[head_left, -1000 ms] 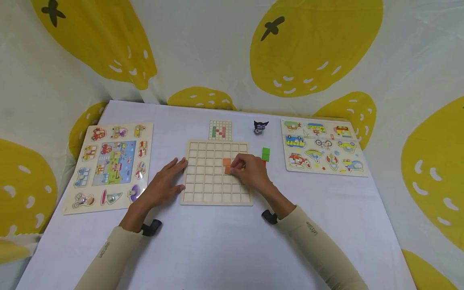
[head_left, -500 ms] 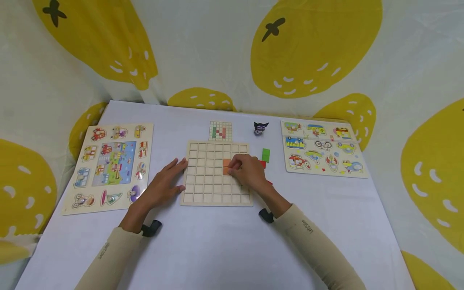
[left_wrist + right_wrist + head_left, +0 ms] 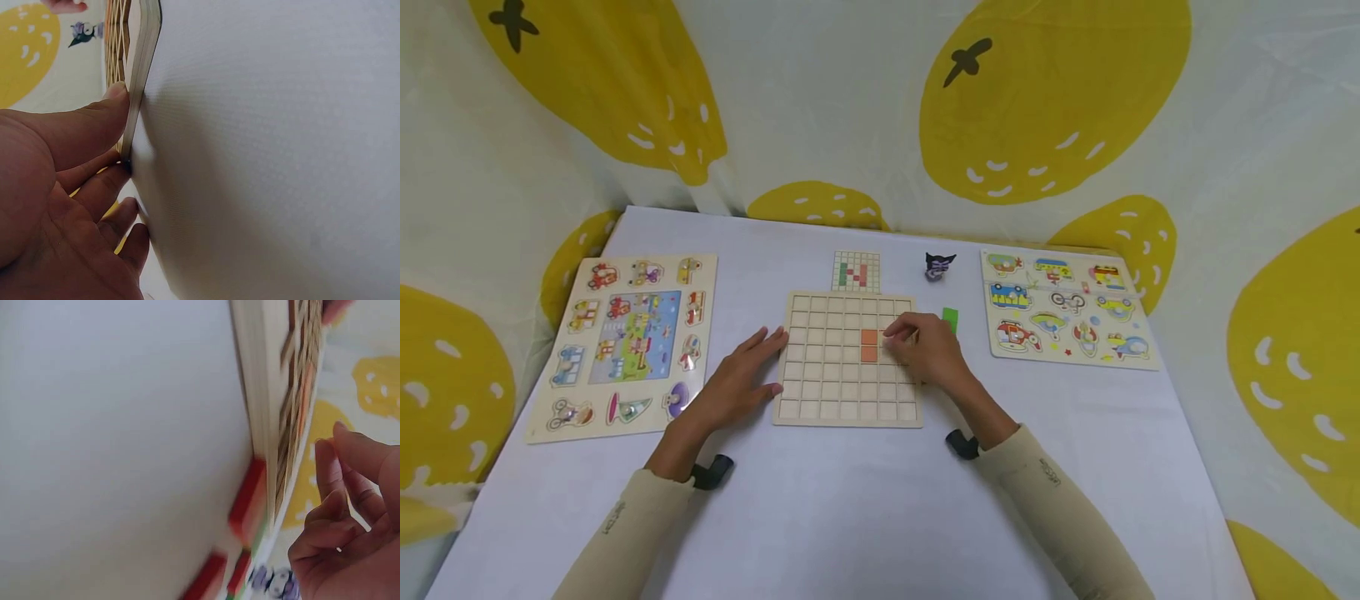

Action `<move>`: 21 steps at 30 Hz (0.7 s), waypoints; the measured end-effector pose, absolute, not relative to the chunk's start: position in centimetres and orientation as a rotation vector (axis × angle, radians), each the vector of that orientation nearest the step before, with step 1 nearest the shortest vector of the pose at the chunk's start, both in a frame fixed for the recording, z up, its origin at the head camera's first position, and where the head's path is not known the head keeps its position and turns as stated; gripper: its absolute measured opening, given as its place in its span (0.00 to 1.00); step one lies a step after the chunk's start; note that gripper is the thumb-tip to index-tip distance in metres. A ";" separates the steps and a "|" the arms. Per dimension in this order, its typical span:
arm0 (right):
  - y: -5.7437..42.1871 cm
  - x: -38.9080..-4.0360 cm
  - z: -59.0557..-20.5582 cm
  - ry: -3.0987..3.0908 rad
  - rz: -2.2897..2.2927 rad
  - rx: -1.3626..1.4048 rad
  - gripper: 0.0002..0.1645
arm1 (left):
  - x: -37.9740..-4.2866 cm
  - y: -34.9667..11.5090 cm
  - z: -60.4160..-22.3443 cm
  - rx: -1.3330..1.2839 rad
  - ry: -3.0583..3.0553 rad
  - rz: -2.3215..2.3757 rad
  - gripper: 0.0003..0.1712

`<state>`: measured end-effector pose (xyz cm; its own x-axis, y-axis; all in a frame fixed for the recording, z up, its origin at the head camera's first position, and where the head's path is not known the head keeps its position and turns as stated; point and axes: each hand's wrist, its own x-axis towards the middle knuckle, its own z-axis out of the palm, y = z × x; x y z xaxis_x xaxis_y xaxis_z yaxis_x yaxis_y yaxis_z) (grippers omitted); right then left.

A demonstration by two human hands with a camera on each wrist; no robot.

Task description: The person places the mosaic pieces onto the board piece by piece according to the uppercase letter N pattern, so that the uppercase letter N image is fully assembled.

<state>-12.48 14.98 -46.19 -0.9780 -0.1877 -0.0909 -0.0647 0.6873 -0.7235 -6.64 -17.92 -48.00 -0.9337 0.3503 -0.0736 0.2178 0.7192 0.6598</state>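
A square wooden grid board (image 3: 823, 372) lies on the white table. Two orange square tiles (image 3: 868, 354) sit one behind the other in its cells, right of the middle. My left hand (image 3: 741, 375) rests at the board's left edge, fingers spread; in the left wrist view the thumb touches the rim. Over the right part of the board hovers my right hand (image 3: 928, 350), just right of the orange tiles. Its fingers are loosely bent, and I see nothing between thumb and forefinger. Green tiles (image 3: 951, 317) stand behind that hand. Red tiles (image 3: 249, 500) lie beside the board.
A small pattern card (image 3: 856, 272) with coloured squares lies behind the board. Near it stands a dark figurine (image 3: 937, 266). Vehicle peg puzzles flank the work area: the left puzzle (image 3: 625, 342) and the right puzzle (image 3: 1070, 307).
My right hand has let go of the nearer orange tile, which now lies fully visible in its cell. That hand has shifted slightly right. The left hand has stayed put.
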 end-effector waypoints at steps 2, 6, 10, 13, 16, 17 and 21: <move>15.8 -12.6 -45.9 2.744 -1.200 -0.203 0.03 | -6.6 -17.9 -48.0 0.453 2.728 1.014 0.50; 17.6 -12.7 -45.5 2.757 -1.229 -0.205 0.05 | -6.7 -17.9 -48.0 0.449 2.727 1.016 0.50; 19.0 -12.5 -45.4 2.770 -1.182 -0.167 0.07 | -6.6 -17.9 -48.0 0.434 2.726 1.009 0.50; 19.7 -12.1 -45.4 2.760 -1.112 -0.103 0.09 | -6.6 -17.9 -48.1 0.421 2.723 1.007 0.50; 20.2 -11.6 -45.6 2.742 -1.063 -0.044 0.10 | -6.6 -17.8 -48.1 0.418 2.725 1.006 0.51; 20.3 -11.5 -45.7 2.738 -1.051 -0.030 0.10 | -6.6 -17.8 -48.1 0.422 2.726 1.006 0.51; 20.5 -11.3 -46.2 2.751 -1.020 0.011 0.12 | -6.6 -17.8 -48.1 0.429 2.727 1.009 0.50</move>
